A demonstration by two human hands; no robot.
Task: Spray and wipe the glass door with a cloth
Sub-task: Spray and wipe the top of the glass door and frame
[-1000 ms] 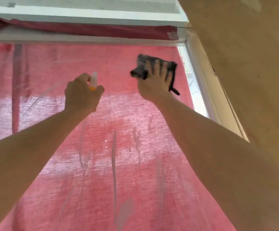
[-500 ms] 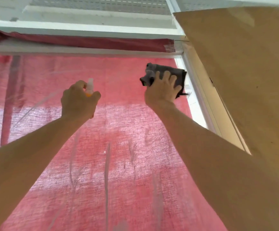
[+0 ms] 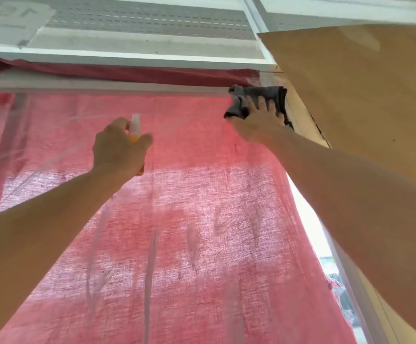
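I am wiping the top right corner of the glass door [image 3: 202,219], where the pane meets the white frame [image 3: 102,86] and the red curtain [image 3: 177,281] hangs behind it. To do this well I judge I should keep the grey cloth [image 3: 259,96] flat, press evenly, and run it right along the frame edge so no streak stays in the corner. My right hand [image 3: 256,122] is stretched up with the arm nearly straight, fingers spread and laid flat on the cloth, pressing it to the glass. My left hand [image 3: 120,150] is raised beside it, well apart, curled round the small spray bottle [image 3: 135,127], its nozzle pointing up toward the pane.
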